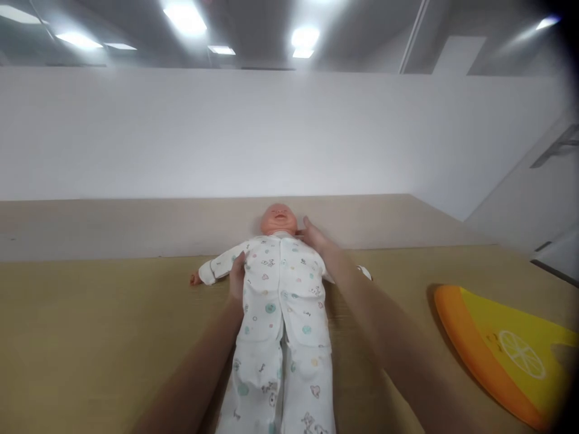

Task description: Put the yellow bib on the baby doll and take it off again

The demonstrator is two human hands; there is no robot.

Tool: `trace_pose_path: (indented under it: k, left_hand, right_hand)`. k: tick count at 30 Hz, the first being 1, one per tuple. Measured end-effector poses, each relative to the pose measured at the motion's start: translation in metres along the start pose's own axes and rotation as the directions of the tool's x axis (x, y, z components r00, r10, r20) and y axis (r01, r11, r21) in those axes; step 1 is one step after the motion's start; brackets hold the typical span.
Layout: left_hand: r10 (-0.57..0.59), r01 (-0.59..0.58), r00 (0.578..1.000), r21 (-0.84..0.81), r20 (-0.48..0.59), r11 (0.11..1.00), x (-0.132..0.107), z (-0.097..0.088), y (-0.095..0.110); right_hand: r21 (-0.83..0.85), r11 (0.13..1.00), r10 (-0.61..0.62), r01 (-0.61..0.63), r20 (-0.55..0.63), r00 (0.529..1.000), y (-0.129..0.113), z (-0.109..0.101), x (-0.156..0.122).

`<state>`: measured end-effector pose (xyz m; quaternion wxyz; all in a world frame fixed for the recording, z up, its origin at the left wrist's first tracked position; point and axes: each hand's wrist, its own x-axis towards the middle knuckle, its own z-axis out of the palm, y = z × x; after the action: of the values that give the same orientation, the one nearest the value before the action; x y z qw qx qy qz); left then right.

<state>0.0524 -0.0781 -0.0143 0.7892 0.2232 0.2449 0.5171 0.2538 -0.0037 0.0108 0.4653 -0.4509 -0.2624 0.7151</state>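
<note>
A baby doll [284, 289] lies face up with its head toward the far side, dressed in a white printed top and trousers. My left hand [237, 276] grips the side of its torso below the armpit, thumb raised and fingers hidden beneath the body. At the other side, my right hand [313, 235] holds the doll by the neck and shoulder, with the fingers partly out of sight behind it. One doll arm stretches out to the left. The other is mostly covered by my right forearm, only its cuff showing.
The doll rests on a wooden tabletop [113, 337] with a paler strip along the back. A yellow and orange wedge-shaped item [488, 355] with a citrus-slice print lies at the right. A white wall [203, 132] stands behind, and a door handle [554, 146] shows at far right.
</note>
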Motion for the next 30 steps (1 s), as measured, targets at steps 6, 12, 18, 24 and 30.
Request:
trace_pose_path:
  k: [6, 12, 18, 24, 30]
  left_hand:
    - [-0.027, 0.027, 1.0, -0.019, 0.003, 0.999, 0.0, -0.009, -0.004]
    - [-0.017, 0.017, 1.0, -0.045, -0.007, 0.999, 0.003, -0.013, -0.005]
    - [-0.057, 0.058, 0.998, -0.039, 0.03, 0.998, 0.004, -0.013, -0.006]
    - [-0.035, 0.037, 0.998, -0.043, 0.049, 0.998, 0.001, -0.009, -0.006]
    - [-0.029, 0.035, 0.995, -0.064, 0.091, 0.997, -0.002, -0.006, -0.005]
  right_hand:
    - [-0.035, 0.999, -0.02, 0.02, -0.004, 1.0, 0.004, -0.001, 0.001]
    - [-0.062, 0.998, -0.026, 0.026, -0.01, 1.0, 0.008, -0.004, 0.006]
    - [-0.049, 0.998, -0.028, 0.026, -0.041, 0.999, 0.011, -0.004, 0.008]
    - [-0.064, 0.997, -0.045, 0.043, -0.037, 0.998, 0.014, -0.005, 0.008]
    - [-0.069, 0.995, -0.074, 0.075, 0.007, 0.997, 0.018, -0.013, 0.016]
